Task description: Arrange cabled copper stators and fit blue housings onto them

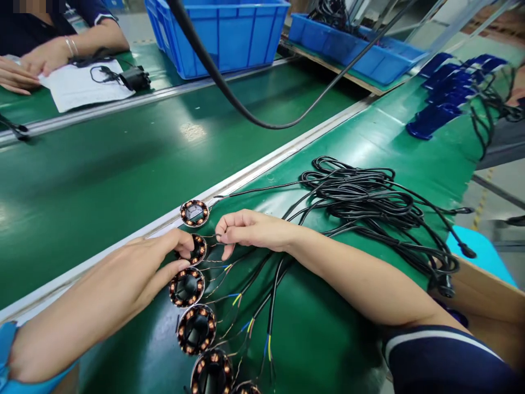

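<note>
Several motor stators with copper windings stand in a row, among them a lower stator (197,329). My left hand (166,260) has its thumb and fingers closed on the second stator from the far end (199,249). Beside it, my right hand (240,230) pinches a thin dark wire (213,236) at that stator's right side. The farthest stator (194,213) lies untouched, a black cable end near its leads. Blue and yellow-green cable wires (237,299) lie close to the leads of the nearer stators.
Coiled black cables (356,189) are heaped to the right. A metal rail (262,178) borders the green bench, and a black cable (246,112) hangs above. Blue bins (229,38) stand behind, dark blue housings (438,104) at far right. Across, a person's hands (45,57) rest by white paper.
</note>
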`<action>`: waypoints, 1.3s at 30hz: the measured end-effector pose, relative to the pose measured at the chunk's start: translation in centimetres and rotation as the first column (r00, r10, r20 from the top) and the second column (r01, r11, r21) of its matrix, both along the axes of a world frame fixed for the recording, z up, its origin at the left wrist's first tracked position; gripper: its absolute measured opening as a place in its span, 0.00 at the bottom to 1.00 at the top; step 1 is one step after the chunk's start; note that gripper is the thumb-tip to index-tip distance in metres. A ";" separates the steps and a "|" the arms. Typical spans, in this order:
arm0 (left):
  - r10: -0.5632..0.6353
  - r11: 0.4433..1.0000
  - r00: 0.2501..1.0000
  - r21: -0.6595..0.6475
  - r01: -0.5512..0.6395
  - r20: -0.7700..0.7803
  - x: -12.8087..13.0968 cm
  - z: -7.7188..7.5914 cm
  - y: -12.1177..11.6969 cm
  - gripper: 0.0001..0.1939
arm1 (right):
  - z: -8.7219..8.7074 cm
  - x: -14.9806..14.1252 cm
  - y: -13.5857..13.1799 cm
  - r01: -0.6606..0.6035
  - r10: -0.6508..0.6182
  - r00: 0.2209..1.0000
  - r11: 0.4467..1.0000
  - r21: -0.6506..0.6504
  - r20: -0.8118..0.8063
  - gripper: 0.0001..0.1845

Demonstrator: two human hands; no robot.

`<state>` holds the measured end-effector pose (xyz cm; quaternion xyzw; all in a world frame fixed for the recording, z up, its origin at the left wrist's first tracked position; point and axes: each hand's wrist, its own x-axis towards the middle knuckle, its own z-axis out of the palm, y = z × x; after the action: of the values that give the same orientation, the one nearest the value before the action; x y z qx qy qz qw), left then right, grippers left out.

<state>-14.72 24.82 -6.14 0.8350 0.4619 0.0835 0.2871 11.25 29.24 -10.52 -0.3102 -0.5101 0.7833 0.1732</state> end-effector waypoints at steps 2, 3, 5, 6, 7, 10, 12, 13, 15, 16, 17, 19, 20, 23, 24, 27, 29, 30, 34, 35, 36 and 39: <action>-0.048 0.998 0.999 0.032 0.047 0.020 0.0 0.3 -0.2 0.17 | -0.4 0.4 0.3 -0.038 0.038 0.999 0.998 0.040 -0.004 0.05; -0.065 0.997 0.997 0.054 0.063 0.030 0.1 0.4 -0.2 0.15 | -0.5 0.6 0.4 -0.056 0.056 0.998 0.997 0.052 -0.008 0.06; -0.088 0.992 0.996 0.094 0.084 0.035 0.1 0.3 -0.3 0.14 | -0.7 1.1 0.7 -0.095 0.096 0.995 0.993 0.068 -0.011 0.09; -0.093 0.990 0.995 0.113 0.089 0.032 0.2 0.2 -0.3 0.13 | -0.5 1.3 0.8 -0.112 0.114 0.993 0.991 0.076 -0.022 0.11; -0.097 0.987 0.995 0.134 0.092 0.029 0.3 0.2 -0.2 0.13 | -0.3 1.6 1.0 -0.114 0.118 0.992 0.989 0.092 -0.039 0.13; -0.081 0.975 0.996 0.211 0.074 0.028 0.6 0.2 0.1 0.11 | 1.2 2.2 1.8 0.043 -0.014 0.992 0.970 0.241 -0.122 0.14; -0.029 0.948 0.999 0.317 0.020 0.023 1.0 0.3 0.6 0.13 | 2.2 2.2 2.7 0.231 -0.186 0.972 0.881 0.413 -0.146 0.11; 0.003 0.926 1.000 0.378 -0.008 0.014 1.2 0.3 1.0 0.14 | 2.6 2.1 3.2 0.300 -0.266 0.954 0.811 0.502 -0.141 0.09; 0.047 0.883 0.999 0.469 -0.033 -0.019 1.8 0.1 1.9 0.17 | 2.9 1.5 4.3 0.319 -0.363 0.929 0.680 0.660 -0.075 0.09; 0.054 0.875 0.998 0.483 -0.028 -0.042 2.0 -0.1 2.4 0.18 | 2.8 1.1 4.8 0.277 -0.384 0.923 0.633 0.723 -0.017 0.09; 0.056 0.882 0.996 0.471 -0.016 -0.070 2.2 -0.4 2.9 0.18 | 2.6 0.7 5.2 0.217 -0.391 0.919 0.602 0.768 0.047 0.10; 0.067 0.919 0.991 0.394 -0.015 -0.120 2.5 -0.9 3.7 0.19 | 1.9 0.1 5.7 0.096 -0.358 0.918 0.616 0.782 0.169 0.14; 0.076 0.940 0.988 0.341 -0.026 -0.135 2.5 -1.1 4.0 0.20 | 1.5 -0.1 5.8 0.057 -0.318 0.924 0.666 0.744 0.213 0.15; 0.070 0.980 0.990 0.193 -0.045 -0.125 2.3 -1.3 4.5 0.19 | 0.8 0.0 6.0 -0.004 -0.141 0.959 0.860 0.510 0.244 0.13; 0.057 0.987 0.992 0.159 -0.039 -0.110 2.2 -1.2 4.5 0.19 | 0.6 0.1 5.9 -0.015 -0.092 0.970 0.902 0.431 0.225 0.11; 0.027 0.997 0.995 0.081 -0.020 -0.094 1.9 -0.7 4.3 0.18 | 0.7 0.3 5.8 0.007 -0.041 0.991 0.965 0.263 0.125 0.07; -0.005 0.999 0.995 0.038 0.009 -0.102 1.7 -0.4 4.3 0.18 | 0.9 0.1 5.5 0.066 -0.078 0.993 0.988 0.137 0.083 0.06; -0.029 0.999 0.994 0.018 0.031 -0.106 1.6 -0.2 4.4 0.18 | 1.0 -0.1 5.4 0.098 -0.105 0.991 0.992 0.081 0.085 0.07; -0.105 0.994 0.986 -0.007 0.105 -0.130 1.2 0.0 4.6 0.21 | 1.1 -0.8 4.9 0.160 -0.158 0.980 0.987 -0.006 0.123 0.09; -0.110 0.994 0.984 -0.004 0.111 -0.137 1.2 -0.1 4.6 0.22 | 1.0 -0.9 4.9 0.155 -0.153 0.981 0.988 -0.005 0.118 0.09; -0.110 0.994 0.984 0.001 0.111 -0.138 1.1 -0.1 4.6 0.22 | 0.8 -0.8 4.9 0.141 -0.140 0.984 0.990 -0.002 0.106 0.08; -0.092 0.996 0.990 0.004 0.093 -0.103 1.0 -0.3 4.5 0.22 | 0.1 -0.4 5.2 0.056 -0.057 0.998 0.998 0.017 0.036 0.04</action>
<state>-13.70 29.30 -6.48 0.8601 0.4362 0.0290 0.2628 10.89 34.48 -10.42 -0.3373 -0.5105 0.7681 0.1885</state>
